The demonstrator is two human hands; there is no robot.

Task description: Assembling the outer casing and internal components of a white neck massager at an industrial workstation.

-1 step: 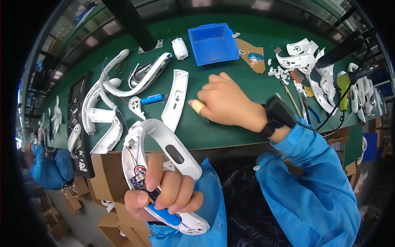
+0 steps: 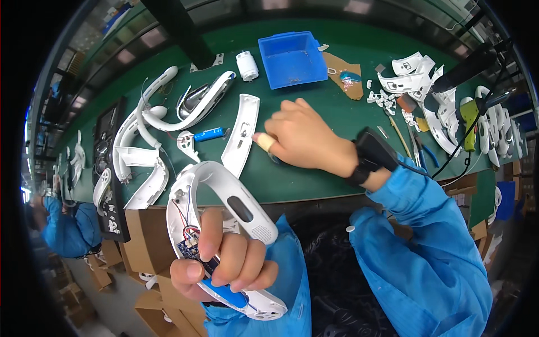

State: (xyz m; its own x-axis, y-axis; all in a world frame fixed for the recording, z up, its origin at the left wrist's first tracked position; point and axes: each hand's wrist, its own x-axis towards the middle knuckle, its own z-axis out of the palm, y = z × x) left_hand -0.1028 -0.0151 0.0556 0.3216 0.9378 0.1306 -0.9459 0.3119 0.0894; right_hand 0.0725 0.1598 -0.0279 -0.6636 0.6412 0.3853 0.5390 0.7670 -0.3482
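Observation:
My left hand (image 2: 224,264) is shut on a white curved headset shell (image 2: 222,185), held up in front of the table edge. Its open inner side shows red and black wires, a small circuit board (image 2: 188,250) and a blue battery (image 2: 224,292). My right hand (image 2: 303,137) lies palm down on the green table mat (image 2: 314,185), fingers curled toward the mat, with a tan wrap on one fingertip. It sits just right of a long white cover strip (image 2: 242,132). Whatever is under its fingers is hidden. A black wrist strap (image 2: 370,157) with a cable is on that wrist.
A blue tray (image 2: 292,53) and a white cylinder (image 2: 246,64) stand at the back. More white shells (image 2: 151,118) and a small blue battery (image 2: 210,133) lie to the left. White parts, a yellow-green tool (image 2: 469,115) and cables crowd the right. Cardboard boxes (image 2: 143,236) sit below the table, and another person in blue (image 2: 64,227) is at far left.

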